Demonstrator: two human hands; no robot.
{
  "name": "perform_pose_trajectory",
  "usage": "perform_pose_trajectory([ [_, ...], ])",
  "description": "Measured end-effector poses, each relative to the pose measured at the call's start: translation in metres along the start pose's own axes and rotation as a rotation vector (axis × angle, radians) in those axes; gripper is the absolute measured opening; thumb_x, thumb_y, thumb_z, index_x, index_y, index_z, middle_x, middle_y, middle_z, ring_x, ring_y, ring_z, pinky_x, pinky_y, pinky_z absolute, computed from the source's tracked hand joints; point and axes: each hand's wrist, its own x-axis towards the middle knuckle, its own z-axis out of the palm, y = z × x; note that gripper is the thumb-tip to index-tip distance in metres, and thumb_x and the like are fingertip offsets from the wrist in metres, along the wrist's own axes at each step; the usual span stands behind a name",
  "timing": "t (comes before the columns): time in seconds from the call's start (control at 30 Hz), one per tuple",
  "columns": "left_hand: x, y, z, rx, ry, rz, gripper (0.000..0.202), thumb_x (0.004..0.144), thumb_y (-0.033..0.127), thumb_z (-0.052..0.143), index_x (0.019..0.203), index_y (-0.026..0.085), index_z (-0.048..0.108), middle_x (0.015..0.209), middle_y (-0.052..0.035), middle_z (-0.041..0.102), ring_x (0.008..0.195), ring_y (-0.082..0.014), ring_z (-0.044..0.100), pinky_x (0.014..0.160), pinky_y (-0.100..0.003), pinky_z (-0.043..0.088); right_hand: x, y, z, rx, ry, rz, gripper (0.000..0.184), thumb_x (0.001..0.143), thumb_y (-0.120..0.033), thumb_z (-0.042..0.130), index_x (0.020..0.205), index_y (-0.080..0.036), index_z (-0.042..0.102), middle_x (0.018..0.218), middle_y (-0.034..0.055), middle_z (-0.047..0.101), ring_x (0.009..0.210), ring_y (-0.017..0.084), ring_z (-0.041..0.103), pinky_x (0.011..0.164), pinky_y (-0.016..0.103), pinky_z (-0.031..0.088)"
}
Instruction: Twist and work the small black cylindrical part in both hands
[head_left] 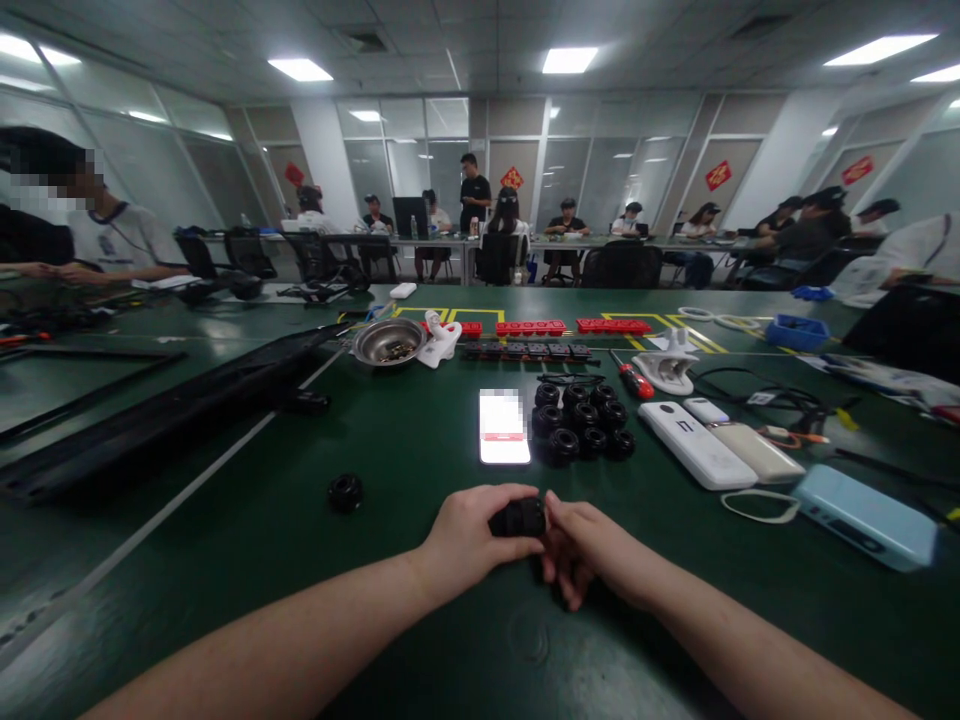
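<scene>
Just below the lit phone, my left hand (469,525) is closed around a black cylindrical part (517,518), thumb on the near side and fingers over the top. My right hand (581,550) meets the right end of this part, its thumb against the end face and its other fingers curled below. Whether a smaller piece sits between those right fingertips is hidden. Several black ring-shaped parts (581,420) stand in rows beyond my right hand, beside the phone (504,428). One more black ring-shaped part (345,492) lies apart at the left.
A metal bowl (390,343) holds small pieces. Behind are red trays (530,328) and a black strip (529,353). Right: a screwdriver (636,380), white power bank (694,445), light-blue box (866,515), cables. A long black panel (187,415) spans the left. People sit beyond.
</scene>
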Motion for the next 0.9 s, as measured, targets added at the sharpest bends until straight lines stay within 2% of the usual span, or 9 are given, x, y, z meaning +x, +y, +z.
perform_pose_trajectory([
  [0.07, -0.0001, 0.0006, 0.0001, 0.003, -0.017, 0.023, 0.043, 0.064, 0.034, 0.064, 0.105, 0.024, 0.054, 0.099, -0.001, 0.063, 0.089, -0.0165, 0.057, 0.08, -0.029, 0.042, 0.0017, 0.0018, 0.0003, -0.004, 0.025, 0.001, 0.047, 0.076, -0.059, 0.032, 0.066, -0.015, 0.043, 0.045, -0.004, 0.048, 0.031, 0.005, 0.044, 0.029, 0.016, 0.038],
  [0.2, 0.0017, -0.0016, 0.0004, 0.009, -0.032, -0.033, 0.052, 0.061, 0.038, 0.066, 0.109, 0.023, 0.052, 0.1, -0.0029, 0.062, 0.089, -0.0186, 0.057, 0.079, -0.031, 0.043, 0.003, 0.0003, -0.0017, -0.004, 0.033, -0.062, 0.038, 0.067, -0.052, 0.055, 0.071, -0.016, 0.043, 0.051, -0.0066, 0.048, 0.037, 0.005, 0.045, 0.034, 0.016, 0.041],
  [0.3, 0.0026, -0.0029, 0.0004, -0.031, -0.03, -0.058, 0.049, 0.062, 0.039, 0.065, 0.106, 0.024, 0.053, 0.098, -0.0012, 0.063, 0.087, -0.018, 0.058, 0.078, -0.03, 0.044, 0.0018, -0.0028, -0.0035, 0.014, 0.027, -0.102, 0.045, 0.057, -0.046, 0.067, 0.085, -0.02, 0.042, 0.061, -0.0074, 0.049, 0.046, 0.006, 0.05, 0.037, 0.017, 0.045],
  [0.37, 0.002, -0.0025, 0.0006, -0.033, -0.01, -0.05, 0.044, 0.063, 0.037, 0.064, 0.105, 0.024, 0.054, 0.097, -0.0004, 0.063, 0.087, -0.0169, 0.058, 0.078, -0.029, 0.043, 0.0015, -0.003, -0.004, 0.02, 0.036, -0.078, 0.043, 0.063, -0.053, 0.058, 0.086, -0.02, 0.042, 0.062, -0.006, 0.05, 0.045, 0.007, 0.05, 0.035, 0.018, 0.045],
  [0.47, 0.0006, -0.0009, 0.0014, 0.013, 0.012, -0.021, 0.044, 0.063, 0.034, 0.065, 0.105, 0.023, 0.054, 0.1, -0.001, 0.063, 0.089, -0.0165, 0.057, 0.08, -0.029, 0.043, 0.0034, 0.0, -0.0044, -0.026, 0.066, -0.012, 0.046, 0.074, -0.062, 0.032, 0.073, -0.017, 0.043, 0.053, -0.0032, 0.051, 0.035, 0.006, 0.046, 0.031, 0.019, 0.041],
  [0.6, 0.0013, -0.0003, 0.0016, 0.03, -0.032, -0.018, 0.047, 0.062, 0.035, 0.066, 0.106, 0.024, 0.054, 0.1, -0.0011, 0.063, 0.089, -0.0168, 0.057, 0.08, -0.029, 0.043, 0.0061, 0.0022, -0.006, -0.071, 0.078, -0.075, 0.042, 0.067, -0.057, 0.051, 0.065, -0.016, 0.043, 0.048, -0.005, 0.048, 0.035, 0.005, 0.043, 0.032, 0.016, 0.036],
  [0.7, 0.0026, -0.0004, 0.0007, 0.004, -0.026, -0.057, 0.048, 0.061, 0.037, 0.066, 0.106, 0.024, 0.054, 0.097, -0.0011, 0.063, 0.086, -0.0171, 0.058, 0.078, -0.03, 0.044, 0.0049, -0.0001, -0.0068, -0.053, 0.084, -0.149, 0.044, 0.057, -0.051, 0.064, 0.079, -0.018, 0.045, 0.056, -0.0072, 0.048, 0.043, 0.005, 0.044, 0.034, 0.014, 0.036],
  [0.77, 0.0024, 0.0005, 0.0004, -0.018, -0.005, -0.051, 0.045, 0.063, 0.035, 0.065, 0.105, 0.024, 0.054, 0.098, -0.0006, 0.063, 0.087, -0.0166, 0.058, 0.079, -0.029, 0.044, 0.0034, -0.0014, -0.0064, -0.048, 0.074, -0.13, 0.044, 0.062, -0.053, 0.058, 0.085, -0.019, 0.043, 0.06, -0.0064, 0.048, 0.043, 0.005, 0.043, 0.031, 0.014, 0.034],
  [0.9, 0.0005, 0.0023, 0.001, -0.009, 0.009, 0.011, 0.042, 0.064, 0.032, 0.065, 0.104, 0.023, 0.055, 0.1, -0.001, 0.063, 0.09, -0.0158, 0.057, 0.082, -0.028, 0.042, 0.0033, 0.0013, -0.0053, -0.082, 0.026, -0.054, 0.047, 0.075, -0.061, 0.033, 0.066, -0.015, 0.044, 0.049, -0.003, 0.049, 0.033, 0.004, 0.036, 0.026, 0.015, 0.028],
])
